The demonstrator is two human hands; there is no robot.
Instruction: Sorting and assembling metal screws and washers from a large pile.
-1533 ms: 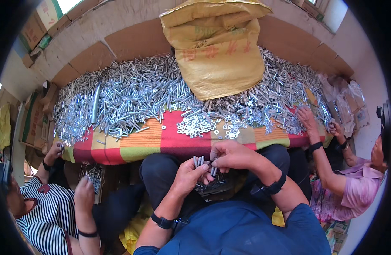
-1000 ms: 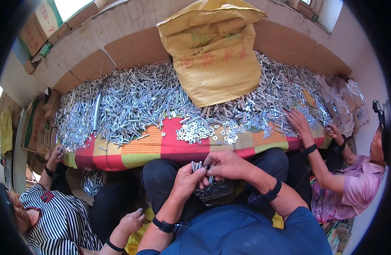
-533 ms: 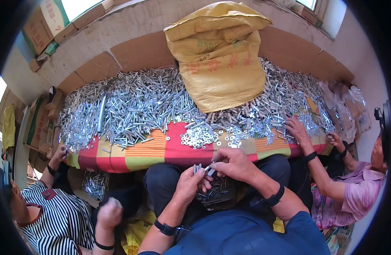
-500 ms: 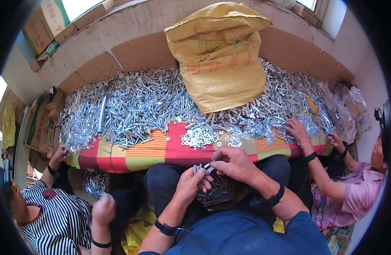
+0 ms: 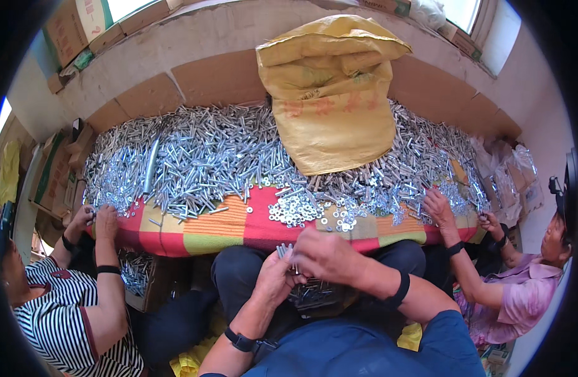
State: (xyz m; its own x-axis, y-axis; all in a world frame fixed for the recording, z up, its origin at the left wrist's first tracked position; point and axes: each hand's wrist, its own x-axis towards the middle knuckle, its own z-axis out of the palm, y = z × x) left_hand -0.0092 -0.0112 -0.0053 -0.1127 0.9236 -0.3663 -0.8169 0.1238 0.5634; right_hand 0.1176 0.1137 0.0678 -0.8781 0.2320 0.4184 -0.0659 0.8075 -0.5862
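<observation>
My left hand is closed around several short metal pins, whose ends stick up above the fingers. Close by on the right, my right hand hangs over the left fingertips, smeared by motion, so whether anything is in its fingers cannot be made out. Beyond both hands lies a pile of washers on the checked cloth. A wide heap of similar metal pins covers the surface behind the washers. Below my hands a container of metal pins is partly hidden.
A yellow woven sack stands on the heap. Cardboard sheets line the back wall. A person in a striped shirt sits at left, another in a pink shirt at right; their hands reach the table edge. A box of pins is at lower left.
My right hand has moved slightly left and down, off the pins it was touching, and is blurred. The left-hand person's raised hand has gone to the table edge. The view has shifted a little.
</observation>
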